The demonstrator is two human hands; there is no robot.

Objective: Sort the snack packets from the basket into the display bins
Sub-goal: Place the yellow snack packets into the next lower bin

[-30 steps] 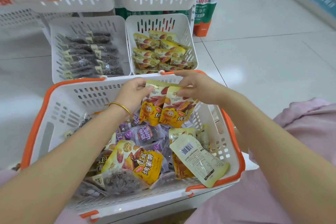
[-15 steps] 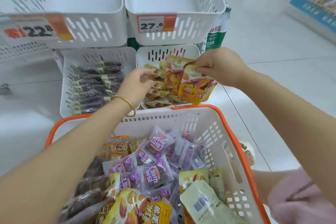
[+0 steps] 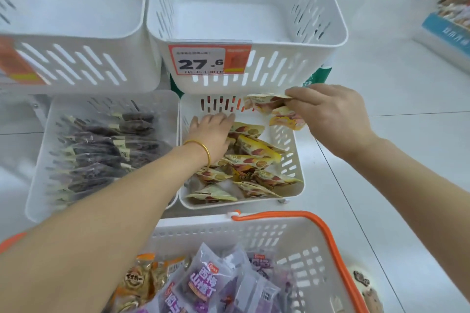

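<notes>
Progress looks partial: the right hand (image 3: 330, 119) pinches two held yellow packets (image 3: 264, 104) by their top edges, right of centre in the frame, above the far end of the lower right bin (image 3: 241, 204). That bin already carries a loose layer of matching yellow packets (image 3: 251, 157). The left hand (image 3: 212, 134), wearing a gold bangle (image 3: 203, 150), lies on that layer with straight fingers and grasps nothing. Just left of it, the lower left bin (image 3: 38, 173) is stocked with rows of dark packets (image 3: 106, 150). At the bottom of the frame the orange-rimmed basket (image 3: 328, 234) still contains purple packets (image 3: 203, 284) and golden-brown packets (image 3: 137, 279), so a good share of the sorting seems left. The price tag (image 3: 203, 60) on the upper right bin (image 3: 279, 58) reads "27.6" in bold black beside an orange panel; its smaller print is too fine to read. A second orange tag (image 3: 15, 63) at the left edge is blurred. The purple packets carry large white and orange Chinese characters, and the yellow ones a small Chinese mark I cannot read with confidence.
</notes>
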